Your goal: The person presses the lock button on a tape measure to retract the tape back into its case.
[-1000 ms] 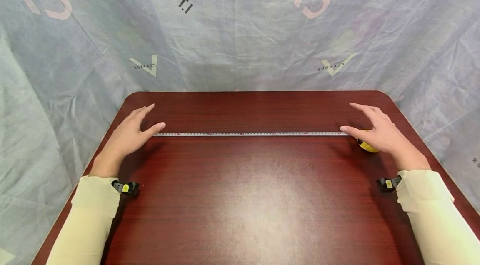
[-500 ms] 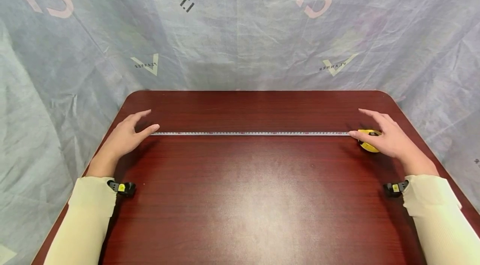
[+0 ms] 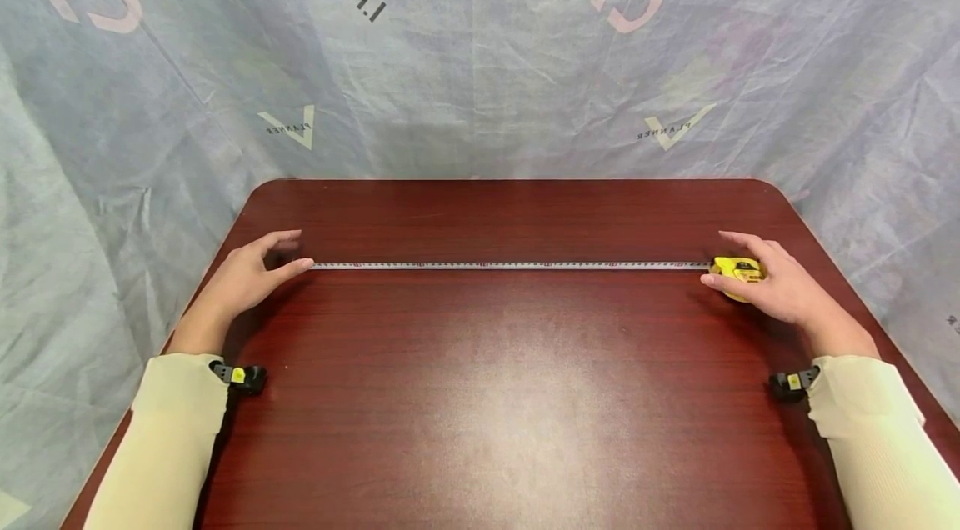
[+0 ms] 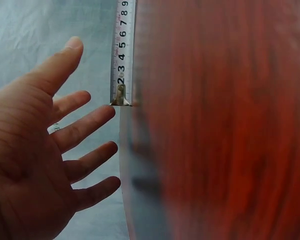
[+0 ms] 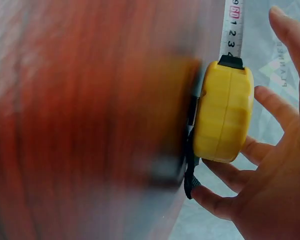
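Observation:
A white tape blade (image 3: 483,266) stretches straight across the table from the yellow tape measure case (image 3: 738,277) at the right. In the left wrist view the blade's metal end hook (image 4: 121,98) lies close to the fingertips of my left hand (image 4: 45,130), whose thumb and fingers are spread. My right hand (image 3: 783,290) is around the case with thumb and fingers apart. In the right wrist view the yellow case (image 5: 224,112) stands beside the right hand's fingers (image 5: 277,107), its black strap (image 5: 191,175) near the lower fingertips; firm contact cannot be told.
The dark red table (image 3: 495,388) has rounded far corners. Grey printed cloth (image 3: 472,55) hangs behind it and along both sides. A black device with a yellow label is worn on each wrist.
Both hands have come down toward the table and moved outward, the left to the blade's end, the right to the case. More of the yellow case shows beside the right thumb.

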A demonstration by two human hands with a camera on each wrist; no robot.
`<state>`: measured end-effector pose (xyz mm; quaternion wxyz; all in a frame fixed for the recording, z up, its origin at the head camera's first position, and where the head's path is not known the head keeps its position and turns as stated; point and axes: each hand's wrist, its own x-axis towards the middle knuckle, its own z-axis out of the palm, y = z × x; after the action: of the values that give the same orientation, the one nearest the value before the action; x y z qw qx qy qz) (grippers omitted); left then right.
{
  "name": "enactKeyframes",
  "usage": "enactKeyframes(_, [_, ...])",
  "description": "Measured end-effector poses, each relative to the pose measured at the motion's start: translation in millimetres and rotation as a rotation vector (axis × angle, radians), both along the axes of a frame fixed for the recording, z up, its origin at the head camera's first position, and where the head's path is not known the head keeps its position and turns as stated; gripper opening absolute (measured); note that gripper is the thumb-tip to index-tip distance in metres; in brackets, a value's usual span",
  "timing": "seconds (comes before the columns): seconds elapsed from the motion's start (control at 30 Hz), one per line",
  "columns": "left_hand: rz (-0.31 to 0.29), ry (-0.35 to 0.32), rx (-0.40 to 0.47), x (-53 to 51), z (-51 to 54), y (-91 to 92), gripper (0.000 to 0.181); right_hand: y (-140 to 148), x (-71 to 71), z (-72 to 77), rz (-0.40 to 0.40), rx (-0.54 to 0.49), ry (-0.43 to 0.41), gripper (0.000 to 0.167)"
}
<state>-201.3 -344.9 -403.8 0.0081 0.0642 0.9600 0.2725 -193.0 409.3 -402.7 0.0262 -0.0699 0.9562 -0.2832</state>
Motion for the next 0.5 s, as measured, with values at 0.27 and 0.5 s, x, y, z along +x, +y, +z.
enactKeyframes(0.27, [-0.020,0.002,0.003,0.3,-3.4,-4.9,0.067,2.2,4.1,-1.8,-0.009,0.010,-0.031,0.087])
enactKeyframes(0.5, [-0.039,0.006,-0.016,-0.3,-4.3,-7.9,0.054,2.9,5.6,-3.1,0.009,0.014,-0.029,0.086])
